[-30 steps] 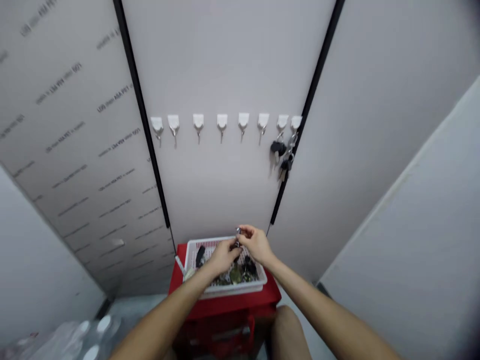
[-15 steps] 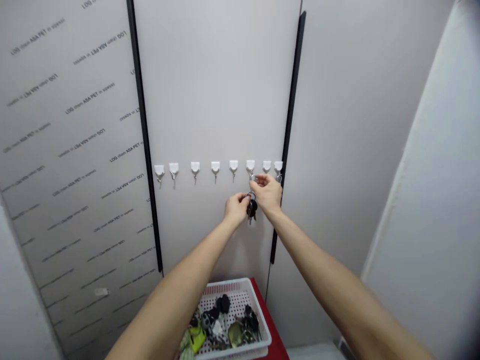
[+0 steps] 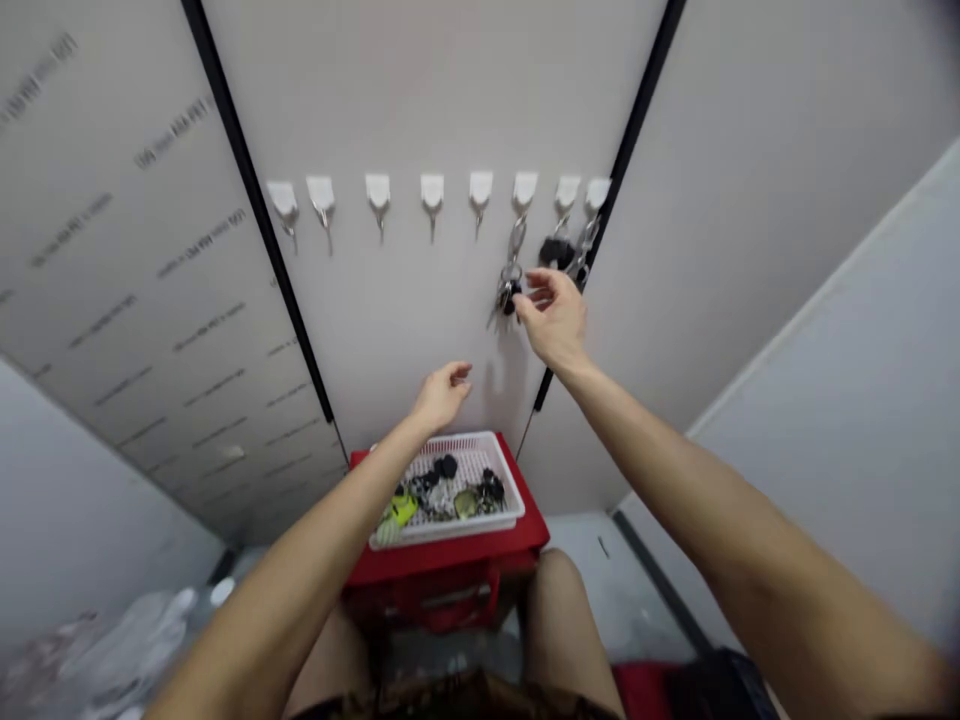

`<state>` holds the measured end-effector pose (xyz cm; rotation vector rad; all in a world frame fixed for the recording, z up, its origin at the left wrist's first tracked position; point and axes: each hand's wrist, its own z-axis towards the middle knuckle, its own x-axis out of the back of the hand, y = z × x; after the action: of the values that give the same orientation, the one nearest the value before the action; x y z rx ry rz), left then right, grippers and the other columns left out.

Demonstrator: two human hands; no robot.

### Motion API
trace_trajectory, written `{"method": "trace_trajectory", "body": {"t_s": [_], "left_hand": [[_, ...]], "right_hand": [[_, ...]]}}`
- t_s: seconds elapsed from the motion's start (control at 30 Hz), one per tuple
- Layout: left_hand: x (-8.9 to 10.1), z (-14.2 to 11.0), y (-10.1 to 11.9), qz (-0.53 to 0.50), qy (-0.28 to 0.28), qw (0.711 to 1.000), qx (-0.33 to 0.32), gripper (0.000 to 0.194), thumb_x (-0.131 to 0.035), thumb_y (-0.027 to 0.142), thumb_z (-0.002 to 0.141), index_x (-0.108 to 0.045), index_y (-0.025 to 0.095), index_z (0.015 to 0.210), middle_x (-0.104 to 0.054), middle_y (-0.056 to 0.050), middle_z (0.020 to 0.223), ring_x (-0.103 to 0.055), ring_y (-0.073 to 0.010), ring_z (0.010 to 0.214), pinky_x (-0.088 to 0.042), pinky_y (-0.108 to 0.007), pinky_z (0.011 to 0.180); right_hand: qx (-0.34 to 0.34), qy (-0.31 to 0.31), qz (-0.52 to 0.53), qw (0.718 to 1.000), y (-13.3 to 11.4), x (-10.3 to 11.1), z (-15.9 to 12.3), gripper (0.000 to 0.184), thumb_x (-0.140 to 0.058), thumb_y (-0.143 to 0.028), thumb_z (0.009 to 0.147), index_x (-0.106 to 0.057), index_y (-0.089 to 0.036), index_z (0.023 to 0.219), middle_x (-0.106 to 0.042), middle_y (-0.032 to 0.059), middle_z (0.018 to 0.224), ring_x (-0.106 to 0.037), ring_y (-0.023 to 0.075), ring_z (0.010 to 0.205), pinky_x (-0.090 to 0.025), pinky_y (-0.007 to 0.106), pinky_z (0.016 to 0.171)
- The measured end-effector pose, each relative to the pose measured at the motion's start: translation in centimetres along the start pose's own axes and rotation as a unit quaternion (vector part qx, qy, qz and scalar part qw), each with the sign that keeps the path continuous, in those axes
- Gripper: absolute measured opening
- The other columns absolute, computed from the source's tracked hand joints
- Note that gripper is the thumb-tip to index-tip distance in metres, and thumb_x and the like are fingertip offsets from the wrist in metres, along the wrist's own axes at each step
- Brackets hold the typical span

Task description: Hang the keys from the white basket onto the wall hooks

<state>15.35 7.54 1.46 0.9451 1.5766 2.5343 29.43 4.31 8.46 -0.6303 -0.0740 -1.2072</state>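
A: What has changed at the hooks?

B: The key bunch point(image 3: 510, 294), formerly gripped by both hands, is now borne by the sixth hook point(image 3: 525, 188) from the left. Its weight appears to be taken by the hook.

A: How are the hands disposed?

B: The right hand point(image 3: 559, 322) is held half open beside the bunch; whether it is touched cannot be told. The left hand point(image 3: 441, 398) is loosely curled, partly open, with nothing visibly held.

A: Which edges are noted?

B: The right hand is closely bordered by the neighbouring keys point(image 3: 556, 252) and black strip point(image 3: 643, 105). More room is offered by the wall point(image 3: 367, 330) leftward; below, the white basket point(image 3: 459, 530) is raised at its rim.
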Motion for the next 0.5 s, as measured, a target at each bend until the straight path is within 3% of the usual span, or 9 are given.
{"method": "trace_trajectory", "body": {"t_s": [0.07, 0.13, 0.2, 0.27, 0.33, 0.5], "left_hand": [[-0.8, -3.4, -2.7, 0.038, -0.057, 0.997, 0.021, 0.032, -0.042, 0.014, 0.064, -0.048, 0.012, 0.095, -0.054, -0.007, 0.093, -0.049, -0.0113, 0.081, -0.036, -0.023, 0.076], [-1.6, -6.2, -4.6, 0.089, -0.110, 0.990, 0.027, 0.031, -0.041, 0.014, 0.064, -0.049, 0.013, 0.094, -0.054, -0.006, 0.093, -0.048, -0.0120, 0.083, -0.036, -0.024, 0.077], [-2.5, -8.0, -5.6, 0.153, -0.163, 0.975, 0.019, 0.031, -0.040, 0.015, 0.064, -0.049, 0.015, 0.093, -0.054, -0.006, 0.094, -0.047, -0.0137, 0.085, -0.035, -0.025, 0.077], [-3.1, -8.9, -6.1, 0.217, -0.215, 0.952, 0.003, 0.031, -0.040, 0.015, 0.063, -0.050, 0.015, 0.092, -0.053, -0.007, 0.094, -0.047, -0.0161, 0.087, -0.034, -0.027, 0.078], [-3.6, -9.2, -6.4, 0.263, -0.250, 0.932, -0.007, 0.030, -0.040, 0.016, 0.062, -0.051, 0.015, 0.091, -0.054, -0.008, 0.092, -0.047, -0.0177, 0.087, -0.034, -0.028, 0.077], [-4.4, -9.2, -7.2, 0.298, -0.242, 0.923, 0.012, 0.030, -0.041, 0.020, 0.062, -0.050, 0.017, 0.090, -0.054, -0.006, 0.088, -0.047, -0.0174, 0.084, -0.036, -0.027, 0.073]], "right_hand": [[0.040, -0.179, -0.002, 0.983, 0.6, -0.1, -5.0, 0.026, -0.043, -0.019, 0.060, -0.052, -0.015, 0.084, -0.055, 0.0036, 0.079, -0.049, 0.0104, 0.067, -0.037, 0.023, 0.065], [0.065, -0.388, -0.022, 0.919, 1.2, -0.4, -9.8, 0.020, -0.045, -0.016, 0.059, -0.056, -0.016, 0.076, -0.057, 0.0032, 0.074, -0.049, 0.0115, 0.069, -0.036, 0.023, 0.066], [0.072, -0.507, -0.081, 0.855, 1.8, -0.8, -13.5, 0.020, -0.047, -0.015, 0.057, -0.057, -0.016, 0.074, -0.058, 0.0045, 0.075, -0.048, 0.0146, 0.075, -0.034, 0.025, 0.068], [0.085, -0.555, -0.144, 0.815, 2.2, -1.2, -15.5, 0.021, -0.049, -0.016, 0.056, -0.057, -0.017, 0.076, -0.058, 0.0060, 0.079, -0.045, 0.0182, 0.082, -0.031, 0.029, 0.070], [0.107, -0.569, -0.184, 0.794, 2.3, -1.5, -16.2, 0.022, -0.049, -0.016, 0.056, -0.056, -0.016, 0.076, -0.057, 0.0071, 0.082, -0.043, 0.0203, 0.086, -0.029, 0.032, 0.071], [0.112, -0.577, -0.209, 0.782, 1.7, -2.1, -15.9, 0.017, -0.044, -0.014, 0.059, -0.057, -0.014, 0.070, -0.057, 0.0083, 0.078, -0.043, 0.0198, 0.083, -0.028, 0.030, 0.068]]}}
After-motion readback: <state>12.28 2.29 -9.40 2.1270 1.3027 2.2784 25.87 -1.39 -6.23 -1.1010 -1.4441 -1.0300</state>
